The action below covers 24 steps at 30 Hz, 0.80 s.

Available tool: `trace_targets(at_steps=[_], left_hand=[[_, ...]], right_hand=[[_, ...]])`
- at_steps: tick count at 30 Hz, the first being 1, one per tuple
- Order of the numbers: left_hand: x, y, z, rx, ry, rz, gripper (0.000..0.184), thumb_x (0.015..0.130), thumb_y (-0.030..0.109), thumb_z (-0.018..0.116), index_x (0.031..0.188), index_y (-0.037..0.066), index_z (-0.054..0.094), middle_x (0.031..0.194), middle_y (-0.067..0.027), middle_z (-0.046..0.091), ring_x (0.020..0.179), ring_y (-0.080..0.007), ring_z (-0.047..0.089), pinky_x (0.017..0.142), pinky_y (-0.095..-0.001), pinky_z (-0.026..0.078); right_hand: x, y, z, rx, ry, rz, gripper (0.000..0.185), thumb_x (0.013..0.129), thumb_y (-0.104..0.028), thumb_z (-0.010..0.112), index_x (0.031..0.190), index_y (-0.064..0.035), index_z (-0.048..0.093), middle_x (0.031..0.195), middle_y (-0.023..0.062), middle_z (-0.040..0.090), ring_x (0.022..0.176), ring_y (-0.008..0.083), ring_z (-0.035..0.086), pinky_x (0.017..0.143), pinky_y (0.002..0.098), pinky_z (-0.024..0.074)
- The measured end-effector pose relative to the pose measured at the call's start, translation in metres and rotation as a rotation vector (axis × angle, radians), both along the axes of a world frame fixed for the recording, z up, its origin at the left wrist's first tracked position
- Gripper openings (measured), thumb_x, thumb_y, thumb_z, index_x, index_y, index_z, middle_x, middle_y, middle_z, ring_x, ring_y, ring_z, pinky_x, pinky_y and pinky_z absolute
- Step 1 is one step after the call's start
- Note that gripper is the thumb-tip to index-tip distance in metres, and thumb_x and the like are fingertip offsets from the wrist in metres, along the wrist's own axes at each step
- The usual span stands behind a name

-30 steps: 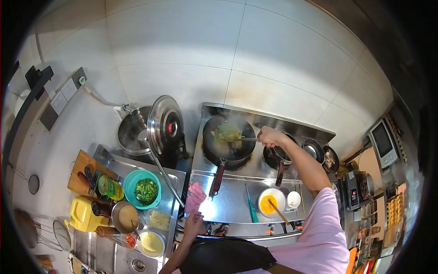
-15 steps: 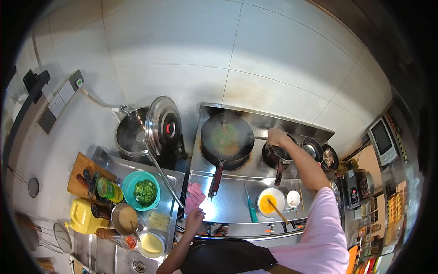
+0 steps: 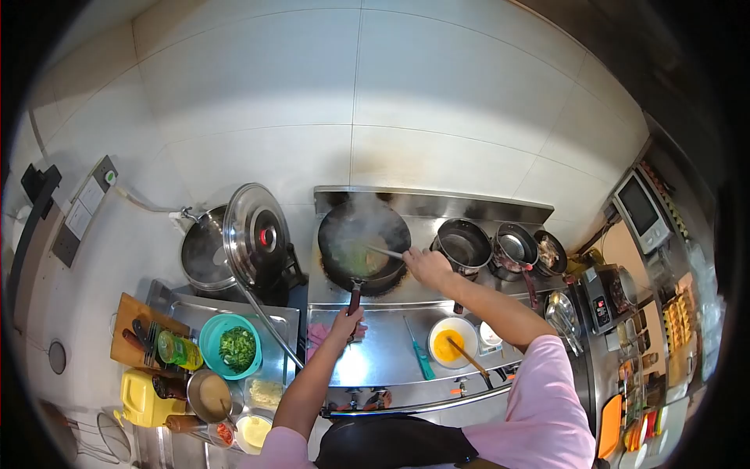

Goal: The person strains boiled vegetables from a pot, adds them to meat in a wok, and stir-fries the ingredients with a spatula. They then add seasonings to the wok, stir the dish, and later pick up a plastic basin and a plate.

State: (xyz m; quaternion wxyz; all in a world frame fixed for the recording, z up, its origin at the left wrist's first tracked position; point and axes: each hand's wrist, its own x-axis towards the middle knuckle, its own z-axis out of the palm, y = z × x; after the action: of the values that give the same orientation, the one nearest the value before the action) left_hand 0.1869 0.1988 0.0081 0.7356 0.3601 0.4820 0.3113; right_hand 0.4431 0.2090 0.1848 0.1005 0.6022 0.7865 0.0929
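My left hand (image 3: 346,323) is wrapped round the handle of a dark pan (image 3: 332,242) on the stove. Steam rises from the pan and partly hides the green and brownish food (image 3: 364,256) inside. In my right hand (image 3: 426,267) is a utensil (image 3: 384,252) whose far end reaches into the food. A pink cloth (image 3: 318,333) lies under and beside my left wrist. Nearer the front, a white bowl (image 3: 438,356) holds yellow liquid and a wooden stick, beside a teal-handled tool (image 3: 423,360).
Left of the stove stand a pot (image 3: 198,254) with a tilted steel lid (image 3: 248,227), a turquoise bowl (image 3: 206,344) of chopped greens and a yellow jug (image 3: 143,397). More pans (image 3: 462,244) stand on the right, near a digital device (image 3: 600,302).
My left hand has moved up from the pink cloth and taken the pan handle. My right hand has moved left and lower, with the utensil in the pan. The view has shifted.
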Motion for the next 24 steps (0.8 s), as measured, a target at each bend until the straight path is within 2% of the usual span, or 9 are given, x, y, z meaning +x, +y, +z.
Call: trace_targets(at_steps=[2, 5, 9, 11, 16, 19, 22, 24], left_hand=[[0.0, 0.01, -0.017, -0.052, 0.029, -0.116, 0.032, 0.09, 0.025, 0.068, 0.106, 0.003, 0.052, 0.075, -0.0085, 0.06, 0.053, -0.0156, 0.056, 0.043, -0.0319, 0.046], [-0.003, 0.011, -0.018, -0.076, 0.065, -0.185, 0.03, 0.088, 0.023, 0.07, 0.103, 0.005, 0.051, 0.071, -0.0051, 0.057, 0.05, -0.013, 0.053, 0.04, -0.0294, 0.042], [0.001, 0.008, -0.009, -0.084, 0.095, -0.169, 0.028, 0.087, 0.024, 0.071, 0.099, 0.008, 0.051, 0.067, -0.0023, 0.053, 0.049, -0.0113, 0.05, 0.039, -0.0276, 0.039], [0.001, 0.006, -0.008, -0.076, 0.103, -0.177, 0.028, 0.087, 0.024, 0.071, 0.098, 0.008, 0.051, 0.067, -0.002, 0.053, 0.048, -0.0112, 0.05, 0.039, -0.0276, 0.039], [0.001, 0.005, -0.009, -0.016, 0.097, -0.135, 0.026, 0.087, 0.022, 0.071, 0.096, 0.007, 0.052, 0.064, -0.0018, 0.053, 0.046, -0.0113, 0.049, 0.038, -0.0278, 0.039], [0.005, 0.001, -0.013, -0.026, 0.102, -0.116, 0.025, 0.086, 0.021, 0.071, 0.095, 0.006, 0.052, 0.063, -0.0021, 0.053, 0.045, -0.0112, 0.049, 0.036, -0.0278, 0.038], [0.005, 0.003, -0.014, -0.025, 0.108, -0.123, 0.025, 0.087, 0.021, 0.07, 0.096, 0.006, 0.053, 0.063, -0.0023, 0.053, 0.045, -0.0113, 0.049, 0.036, -0.0279, 0.038], [0.003, 0.003, -0.013, -0.019, 0.114, -0.134, 0.025, 0.087, 0.021, 0.07, 0.096, 0.006, 0.053, 0.063, -0.0023, 0.053, 0.045, -0.0113, 0.05, 0.036, -0.0279, 0.038]], right_hand=[[0.005, -0.027, 0.016, 0.01, 0.023, -0.014, 0.029, 0.089, -0.016, 0.056, 0.115, -0.0045, 0.054, 0.108, 0.018, 0.062, 0.094, 0.0298, 0.066, 0.071, 0.0425, 0.0556], [0.021, -0.057, 0.027, -0.021, -0.087, -0.068, 0.035, 0.088, -0.015, 0.053, 0.122, -0.0081, 0.054, 0.104, 0.0156, 0.066, 0.087, 0.031, 0.069, 0.064, 0.0429, 0.055], [0.008, -0.075, 0.026, -0.248, 0.008, -0.226, 0.037, 0.089, -0.012, 0.052, 0.125, -0.0054, 0.054, 0.096, 0.018, 0.071, 0.085, 0.0342, 0.071, 0.069, 0.0455, 0.0554], [0.003, -0.065, -0.007, -0.302, 0.055, -0.292, 0.032, 0.089, -0.011, 0.051, 0.12, -0.0031, 0.056, 0.092, 0.017, 0.072, 0.085, 0.036, 0.071, 0.074, 0.046, 0.056], [0.006, -0.028, -0.003, -0.2, 0.262, -0.342, 0.027, 0.086, -0.016, 0.057, 0.11, -0.0044, 0.064, 0.095, 0.0215, 0.07, 0.09, 0.0383, 0.069, 0.078, 0.0482, 0.0551], [0.001, 0.004, -0.004, -0.135, 0.342, -0.379, 0.031, 0.087, -0.018, 0.057, 0.114, -0.0043, 0.063, 0.097, 0.0226, 0.069, 0.095, 0.0384, 0.068, 0.08, 0.0491, 0.0541], [-0.005, 0.036, -0.031, -0.136, 0.419, -0.392, 0.032, 0.088, -0.02, 0.057, 0.117, -0.0079, 0.063, 0.099, 0.0221, 0.069, 0.097, 0.0381, 0.067, 0.081, 0.0495, 0.0534], [0.003, 0.034, -0.035, -0.189, 0.422, -0.307, 0.033, 0.088, -0.02, 0.057, 0.119, -0.0118, 0.063, 0.099, 0.0213, 0.069, 0.098, 0.0372, 0.067, 0.082, 0.0488, 0.0534]])
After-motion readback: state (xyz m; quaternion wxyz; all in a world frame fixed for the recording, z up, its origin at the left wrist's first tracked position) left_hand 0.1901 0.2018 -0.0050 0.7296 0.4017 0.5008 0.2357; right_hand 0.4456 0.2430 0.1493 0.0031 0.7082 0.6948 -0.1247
